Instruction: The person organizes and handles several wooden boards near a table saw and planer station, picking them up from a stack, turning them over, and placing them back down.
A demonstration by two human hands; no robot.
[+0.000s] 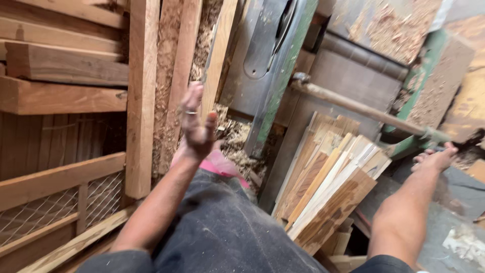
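The left hand (196,124) is raised in front of the upright planks (174,76), fingers loosely spread and closed on nothing, a ring on one finger; it hangs just short of the nearest plank, as though about to take it by its edge; the right hand (435,157) is stretched out well apart from it, flat and empty, near the long pipe handle (364,108) of the green saw table (283,76), probably for balance; between the two arms a bundle of thin cut slats (328,177) leans against the machine's side, stacked on end so each can be lifted out singly; sawdust (232,134) lies heaped at the machine's foot; a wire-mesh frame (60,202) stands to the left.
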